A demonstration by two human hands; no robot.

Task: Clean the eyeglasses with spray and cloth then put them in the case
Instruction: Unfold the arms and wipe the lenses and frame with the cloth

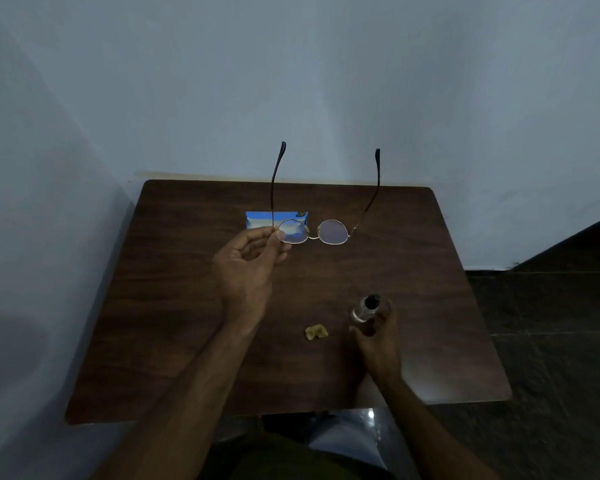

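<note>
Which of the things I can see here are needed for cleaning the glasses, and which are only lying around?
Needed for the job:
- eyeglasses, held up open by the left hand
- spray bottle, in the grip of the right hand
- yellow cloth, crumpled on the table
- blue case, lying behind the glasses

Only lying around:
- nothing else on the table

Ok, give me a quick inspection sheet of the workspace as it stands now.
Surface: dark wooden table, bare apart from the job's things.
Eyeglasses: lifted, temples unfolded, pinched at one lens rim by the left hand.
Spray bottle: held by the right hand.
Cloth: small, crumpled, lying on the table.
Case: blue, at the far side, behind the glasses.
Clutter: nothing seen.
Cables: nothing seen.
Surroundings: plain wall, dark floor.
</note>
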